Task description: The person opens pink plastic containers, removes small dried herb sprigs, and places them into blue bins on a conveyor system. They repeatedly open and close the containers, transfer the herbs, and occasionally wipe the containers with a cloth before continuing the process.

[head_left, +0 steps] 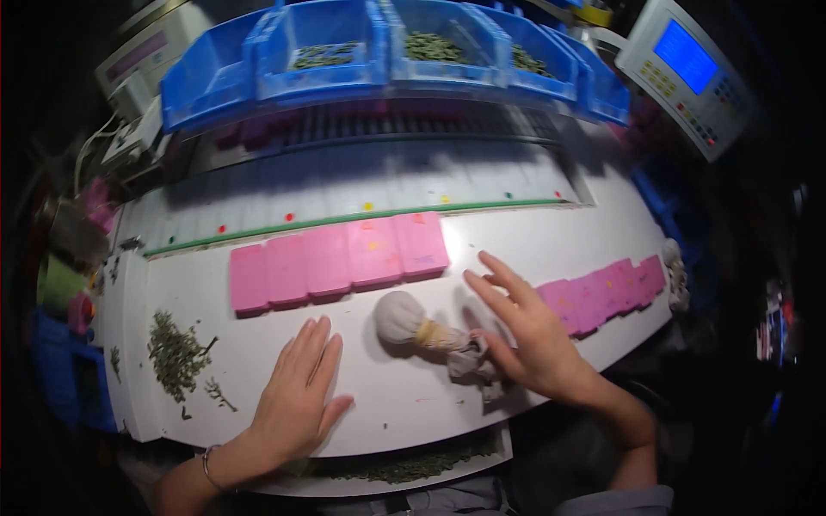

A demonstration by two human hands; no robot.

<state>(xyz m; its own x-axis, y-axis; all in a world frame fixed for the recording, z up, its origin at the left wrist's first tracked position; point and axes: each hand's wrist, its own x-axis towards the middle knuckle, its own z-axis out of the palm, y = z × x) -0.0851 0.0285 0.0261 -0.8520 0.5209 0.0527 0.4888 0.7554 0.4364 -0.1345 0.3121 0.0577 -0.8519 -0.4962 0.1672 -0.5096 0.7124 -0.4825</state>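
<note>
A round grey cloth bundle lies on its side on the white table. Yellowish bands wrap its neck, and a loose, crumpled cloth tail spreads to the right. Beside that tail is my right hand, fingers stretched and apart. Its thumb reaches the tail's edge; whether they touch I cannot tell. My left hand lies palm down, fingers extended and the thumb out, left of the bundle and holding nothing. Just beyond both hands stands a row of pink rectangular blocks set side by side.
Loose green leaves lie at the left. More pink blocks line the right edge. Blue bins, some with leaves, hang along the back above a slotted rack. A display panel stands far right. An open drawer with leaves sits below the front edge.
</note>
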